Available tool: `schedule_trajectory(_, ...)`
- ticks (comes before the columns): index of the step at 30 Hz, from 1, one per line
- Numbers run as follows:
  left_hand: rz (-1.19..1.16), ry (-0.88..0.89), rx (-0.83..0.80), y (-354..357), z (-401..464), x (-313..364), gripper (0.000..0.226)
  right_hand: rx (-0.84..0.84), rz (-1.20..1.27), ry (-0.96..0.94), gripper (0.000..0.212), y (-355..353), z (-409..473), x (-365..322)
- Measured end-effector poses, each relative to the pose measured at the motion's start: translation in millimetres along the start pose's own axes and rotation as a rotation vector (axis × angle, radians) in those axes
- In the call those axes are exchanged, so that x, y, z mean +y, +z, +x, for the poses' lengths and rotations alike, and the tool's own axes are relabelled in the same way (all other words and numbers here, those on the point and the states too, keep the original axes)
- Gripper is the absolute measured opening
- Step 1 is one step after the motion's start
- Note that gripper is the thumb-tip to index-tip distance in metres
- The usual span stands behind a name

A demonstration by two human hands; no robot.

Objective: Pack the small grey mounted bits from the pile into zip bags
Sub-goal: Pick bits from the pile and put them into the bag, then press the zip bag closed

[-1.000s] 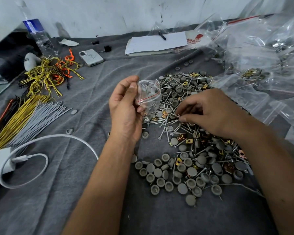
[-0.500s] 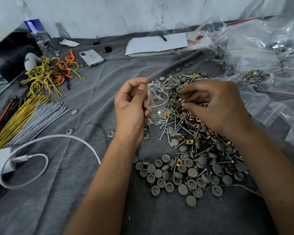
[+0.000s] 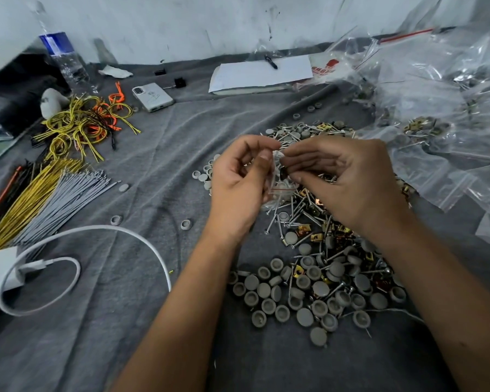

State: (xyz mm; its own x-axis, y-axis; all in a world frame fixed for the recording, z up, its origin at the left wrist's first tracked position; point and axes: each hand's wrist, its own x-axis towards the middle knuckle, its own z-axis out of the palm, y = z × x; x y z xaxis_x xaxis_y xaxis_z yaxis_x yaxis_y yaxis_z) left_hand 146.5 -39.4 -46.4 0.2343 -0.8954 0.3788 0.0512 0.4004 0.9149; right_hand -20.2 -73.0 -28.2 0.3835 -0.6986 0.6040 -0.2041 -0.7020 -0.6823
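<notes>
hands meet above the pile of grey caps, screws and brass clips on the grey cloth; left hand pinches a small clear zip bag between thumb and fingers, holding its mouth up toward the other hand so pieces can drop in; right hand has its fingertips drawn narrow at the bag's mouth, apparently feeding something small inside, though what it holds is too hidden to tell; the bag hangs just over the pile's far half, likely so spills fall back among the bits; loose grey bits lie nearest the person, within easy reach of the right hand; a heap of clear bags sits at far right, close by for the next fill; wire bundles, a phone and a white cable lie to the left, well apart from the work.
</notes>
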Motion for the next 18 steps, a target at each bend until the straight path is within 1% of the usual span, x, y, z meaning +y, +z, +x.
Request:
schedule_trajectory(3, -0.005, 0.003, 0.007, -1.2, 0.3, -0.9, 0.022, -0.011, 0.000, -0.035, 0.030, -0.8, 0.6, -0.4)
schedule_trajectory(8, 0.048, -0.008, 0.006, 0.0, -0.3, -0.9, 0.022, 0.090, -0.032, -0.120, 0.020, 1.0, 0.0, -2.7)
schedule_trajectory(11, 0.028, -0.022, 0.013, -0.2, 0.1, 1.2, 0.023, 0.151, -0.090, -0.127, 0.018, 1.4, -0.2, -0.5)
schedule_trajectory(13, -0.049, -0.040, 0.018, -1.4, 0.5, 4.3, 0.022, 0.185, -0.147, -0.100, 0.023, -1.3, 0.9, 2.9)
schedule_trajectory(14, -0.112, -0.053, 0.012, -3.0, 0.7, 6.7, 0.021, 0.155, -0.153, -0.060, 0.031, -3.7, 2.3, 5.0)
schedule_trajectory(15, -0.187, -0.068, -0.004, -5.5, 1.1, 9.4, 0.022, 0.086, -0.128, -0.006, 0.041, -5.9, 3.3, 6.8)
schedule_trajectory(17, -0.350, -0.118, -0.048, -11.3, 2.4, 13.9, 0.026, -0.103, -0.009, 0.099, 0.062, -7.7, 3.4, 7.3)
schedule_trajectory(18, -0.428, -0.145, -0.071, -14.3, 3.0, 15.9, 0.025, -0.178, 0.055, 0.128, 0.065, -6.0, 2.9, 5.9)
